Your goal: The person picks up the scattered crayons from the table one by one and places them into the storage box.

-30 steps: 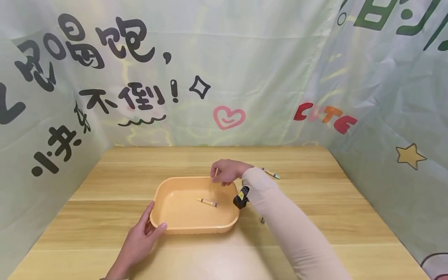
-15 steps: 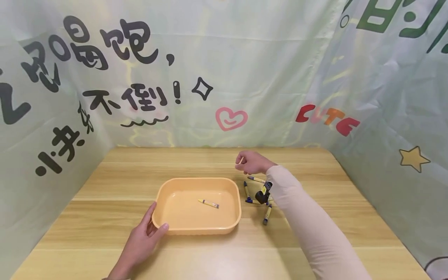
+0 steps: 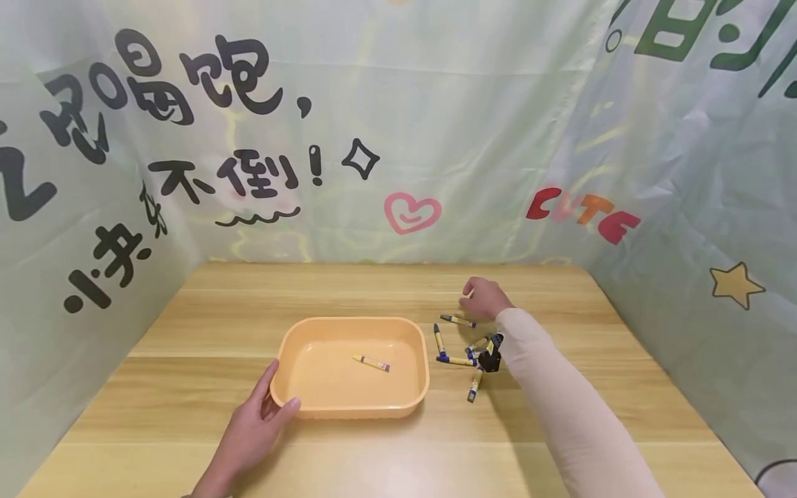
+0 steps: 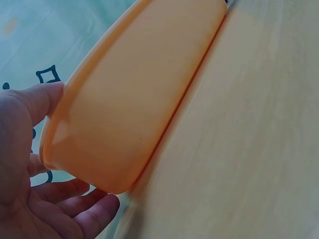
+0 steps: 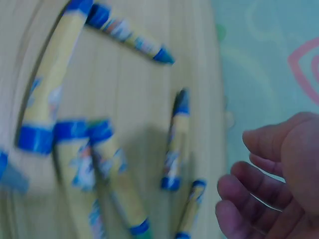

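Note:
An orange plastic tray point(image 3: 349, 413) sits on the wooden table, and one yellow-and-blue crayon point(image 3: 371, 362) lies inside it. My left hand point(image 3: 255, 425) grips the tray's near-left corner, thumb over the rim and fingers under the wall point(image 4: 139, 99). Several more crayons point(image 3: 457, 360) lie scattered on the table just right of the tray. My right hand point(image 3: 482, 297) hovers at the far side of that scatter. In the right wrist view its fingers point(image 5: 239, 184) hang loosely curled with nothing between them, close to two crayons point(image 5: 172, 144).
Printed green cloth point(image 3: 398, 138) walls the table point(image 3: 187, 443) in at the back and both sides. A small black wrist camera point(image 3: 492, 358) hangs under my right sleeve, over the crayons.
My right hand moved from above the tray's far rim rightward to the table beside the loose crayons. The thin pale stick it pinched earlier no longer shows. The left hand stayed put.

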Motion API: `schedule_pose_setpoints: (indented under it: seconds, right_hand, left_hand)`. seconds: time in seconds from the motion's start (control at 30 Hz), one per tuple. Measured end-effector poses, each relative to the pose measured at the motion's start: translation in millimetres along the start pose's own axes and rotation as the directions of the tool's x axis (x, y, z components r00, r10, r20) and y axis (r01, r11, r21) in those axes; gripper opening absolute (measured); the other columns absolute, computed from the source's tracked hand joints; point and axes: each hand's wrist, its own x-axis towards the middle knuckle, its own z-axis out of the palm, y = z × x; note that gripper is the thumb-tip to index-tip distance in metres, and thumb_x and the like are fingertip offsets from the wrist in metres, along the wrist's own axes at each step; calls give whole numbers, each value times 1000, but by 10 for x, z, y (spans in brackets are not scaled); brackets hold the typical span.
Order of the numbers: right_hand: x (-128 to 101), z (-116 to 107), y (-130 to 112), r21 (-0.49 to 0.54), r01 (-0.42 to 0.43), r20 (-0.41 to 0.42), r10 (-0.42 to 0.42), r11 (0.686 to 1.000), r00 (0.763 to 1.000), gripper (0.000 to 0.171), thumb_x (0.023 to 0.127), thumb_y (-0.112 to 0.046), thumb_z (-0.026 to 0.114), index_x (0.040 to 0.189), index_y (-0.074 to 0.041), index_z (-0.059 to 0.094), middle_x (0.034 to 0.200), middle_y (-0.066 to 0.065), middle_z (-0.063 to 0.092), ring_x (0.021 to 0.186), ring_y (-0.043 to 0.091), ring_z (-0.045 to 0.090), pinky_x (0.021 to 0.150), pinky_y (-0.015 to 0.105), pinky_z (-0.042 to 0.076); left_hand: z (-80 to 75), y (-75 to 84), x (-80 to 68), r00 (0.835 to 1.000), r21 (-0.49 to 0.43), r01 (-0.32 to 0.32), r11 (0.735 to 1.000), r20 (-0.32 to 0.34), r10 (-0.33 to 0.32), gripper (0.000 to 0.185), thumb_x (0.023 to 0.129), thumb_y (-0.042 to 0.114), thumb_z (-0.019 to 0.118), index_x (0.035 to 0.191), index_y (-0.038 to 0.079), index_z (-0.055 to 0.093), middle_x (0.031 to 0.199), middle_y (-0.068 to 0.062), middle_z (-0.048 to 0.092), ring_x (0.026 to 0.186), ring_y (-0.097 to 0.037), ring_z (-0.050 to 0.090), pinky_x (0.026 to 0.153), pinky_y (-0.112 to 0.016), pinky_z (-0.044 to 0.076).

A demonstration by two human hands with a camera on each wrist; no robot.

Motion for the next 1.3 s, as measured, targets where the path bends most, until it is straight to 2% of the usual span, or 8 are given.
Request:
schedule_pose_setpoints:
  seconds: [0.1,0.27,0.37,0.53,0.83,1.03,1.2,1.3]
  right_hand:
    - [-17,-5,93,-17,-64,-17,63,998,998,26,95,-18,57,113,2,56,94,15,63,71,22,56,68,38,50]
    - [-28,-13,233,-30,-109,-74,106,994,992,30,96,-19,55,116,4,55,96,19,65,70,25,58,67,40,51]
    - [-29,-1,317,-45,-116,-88,111,992,990,34,95,-18,54,117,7,54,107,25,63,83,32,61,74,46,53]
    - [-36,41,421,-73,-142,-40,139,987,989,41,93,-19,54,122,11,54,121,30,57,104,42,58,90,52,51]
    - [-19,161,541,-131,-140,-65,133,981,989,37,97,-26,56,117,4,63,117,24,63,105,42,58,89,55,51]
    - [-8,208,571,-134,-88,-89,76,987,993,25,96,-22,60,104,-1,68,103,17,67,96,38,61,83,52,53]
    - [-12,216,540,-104,-71,-106,60,992,993,19,95,-16,60,94,1,67,88,13,67,80,30,63,74,48,54]
    - [8,197,500,-48,-62,-127,56,997,990,20,94,-14,58,99,4,65,90,17,68,80,31,63,73,47,55]
  left_hand:
    - [4,-17,9,1000,16,-17,1000,-7,17,83,94,35,65,156,12,15,153,-19,29,128,-33,47,98,-35,47]
    - [-7,-27,31,999,55,-39,998,-13,40,82,95,35,64,156,11,15,151,-20,31,126,-34,49,97,-37,48]
    - [-15,-19,42,999,50,-47,998,-15,47,82,95,35,64,156,11,16,151,-21,32,126,-33,49,97,-35,48]
    - [-15,-19,41,999,23,-46,999,-15,47,82,94,34,65,156,11,15,152,-21,30,127,-33,48,97,-31,47]
    - [-2,-35,22,1000,13,-29,999,-11,29,84,93,35,66,156,10,16,152,-21,29,128,-33,47,98,-32,46]
    - [-2,-29,5,1000,14,-18,1000,-11,18,84,93,35,67,156,11,17,151,-21,31,127,-33,48,98,-34,46]
    - [4,-34,0,1000,11,-15,1000,-10,15,84,93,35,66,156,11,16,151,-21,30,127,-33,48,97,-34,47]
    - [-1,-32,6,1000,3,-10,1000,-7,10,84,93,34,66,156,11,16,152,-21,29,127,-34,47,97,-34,47]
